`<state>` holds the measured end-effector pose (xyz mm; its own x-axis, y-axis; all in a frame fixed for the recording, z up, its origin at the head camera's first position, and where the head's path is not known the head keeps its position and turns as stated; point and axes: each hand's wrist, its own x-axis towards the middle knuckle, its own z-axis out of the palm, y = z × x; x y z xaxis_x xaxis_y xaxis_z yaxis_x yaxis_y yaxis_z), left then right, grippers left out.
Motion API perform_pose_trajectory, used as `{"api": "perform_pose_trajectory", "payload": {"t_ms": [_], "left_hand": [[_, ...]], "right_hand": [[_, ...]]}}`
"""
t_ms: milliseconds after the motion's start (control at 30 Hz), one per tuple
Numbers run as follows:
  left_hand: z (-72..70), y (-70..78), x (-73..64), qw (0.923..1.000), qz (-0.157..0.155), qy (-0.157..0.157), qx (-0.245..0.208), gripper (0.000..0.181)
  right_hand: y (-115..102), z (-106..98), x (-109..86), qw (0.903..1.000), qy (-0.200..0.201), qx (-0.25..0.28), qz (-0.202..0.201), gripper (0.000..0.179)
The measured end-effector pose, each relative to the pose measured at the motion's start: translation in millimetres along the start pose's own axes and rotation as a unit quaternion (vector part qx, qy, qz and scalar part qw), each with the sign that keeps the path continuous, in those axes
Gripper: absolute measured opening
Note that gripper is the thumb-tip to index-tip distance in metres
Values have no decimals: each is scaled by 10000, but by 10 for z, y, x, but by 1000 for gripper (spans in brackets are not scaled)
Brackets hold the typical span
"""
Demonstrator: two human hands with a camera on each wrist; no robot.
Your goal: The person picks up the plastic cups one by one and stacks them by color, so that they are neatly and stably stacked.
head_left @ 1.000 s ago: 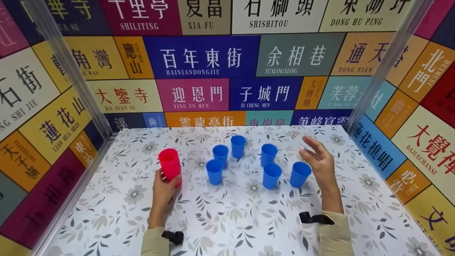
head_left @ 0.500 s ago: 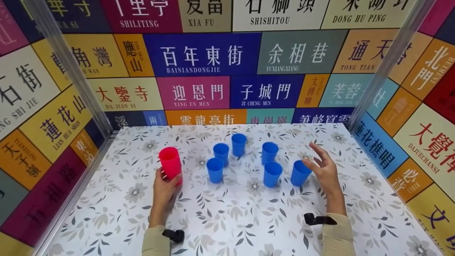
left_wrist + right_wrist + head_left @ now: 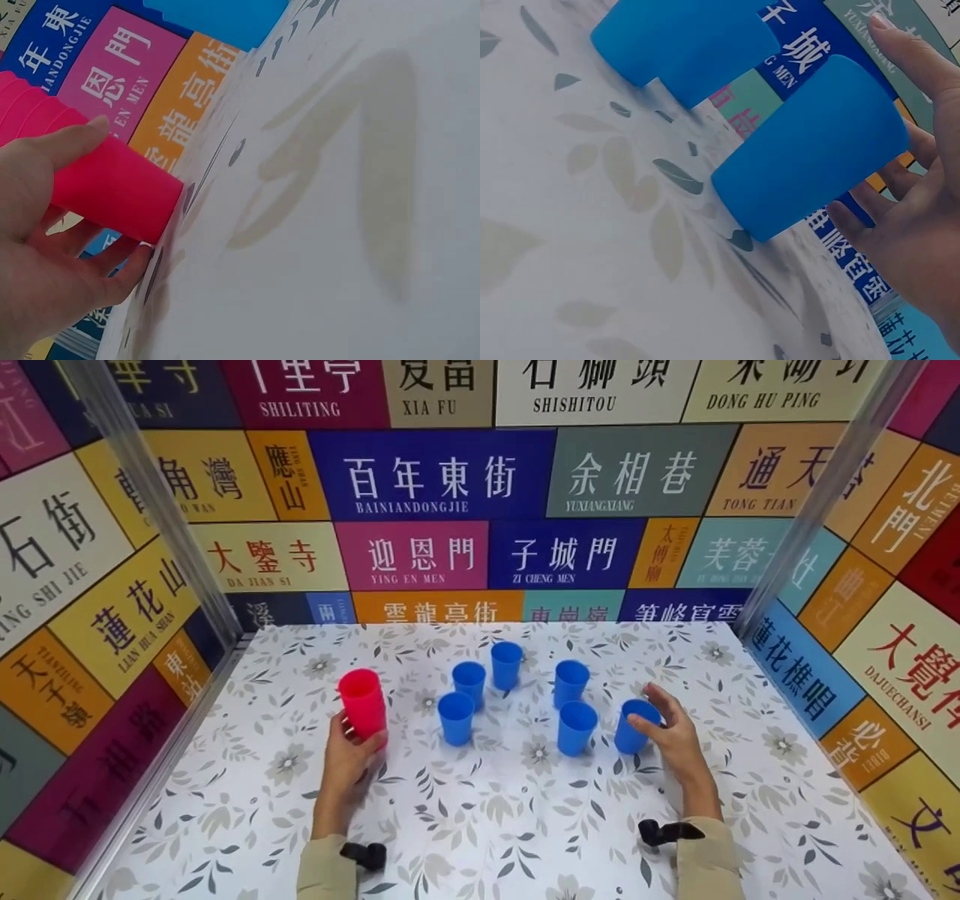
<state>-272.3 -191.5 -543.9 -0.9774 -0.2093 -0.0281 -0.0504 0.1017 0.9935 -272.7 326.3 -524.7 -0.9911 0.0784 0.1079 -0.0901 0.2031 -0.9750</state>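
My left hand (image 3: 349,761) grips a stack of nested pinkish-red cups (image 3: 363,701) near its base; in the left wrist view the stack (image 3: 112,184) has several rims at its upper end. Its bottom stands at the table surface. My right hand (image 3: 677,739) is at the rightmost blue cup (image 3: 634,731), thumb on the near side and fingers behind. The right wrist view shows the thumb apart from this blue cup (image 3: 814,146) and the fingers loosely spread; whether a fingertip touches it, I cannot tell. The cup stands upright, mouth up.
Other upright blue cups stand apart in two groups: one front cup (image 3: 577,729) with another cup (image 3: 571,682) behind it, and several left of the middle, including a near cup (image 3: 456,720). The floral-covered table (image 3: 480,825) meets sign-printed walls (image 3: 431,472) at its back and sides.
My right hand drew back slightly to the right, then came down and left to the rightmost blue cup. My left hand keeps its hold on the cup stack, nearly still.
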Motion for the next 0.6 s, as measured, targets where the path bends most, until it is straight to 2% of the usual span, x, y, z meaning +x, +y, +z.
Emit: {"api": "perform_pose_trajectory", "payload": {"t_ms": [100, 167, 367, 467, 600], "left_hand": [[-89, 38, -9, 9999, 51, -91, -54, 89], [-151, 72, -18, 9998, 192, -95, -54, 92], [-302, 225, -69, 9983, 583, 39, 61, 92], [-333, 327, -102, 9977, 665, 146, 5, 92], [-352, 461, -146, 9961, 724, 493, -57, 91]], "right_hand": [[35, 13, -4, 9999, -99, 16, 97, 78], [48, 13, -9, 9999, -85, 14, 147, 78], [56, 11, -4, 9994, -13, -122, 311, 77], [58, 8, -3, 9993, 26, -93, 361, 75], [59, -14, -8, 9993, -34, -110, 343, 73]]}}
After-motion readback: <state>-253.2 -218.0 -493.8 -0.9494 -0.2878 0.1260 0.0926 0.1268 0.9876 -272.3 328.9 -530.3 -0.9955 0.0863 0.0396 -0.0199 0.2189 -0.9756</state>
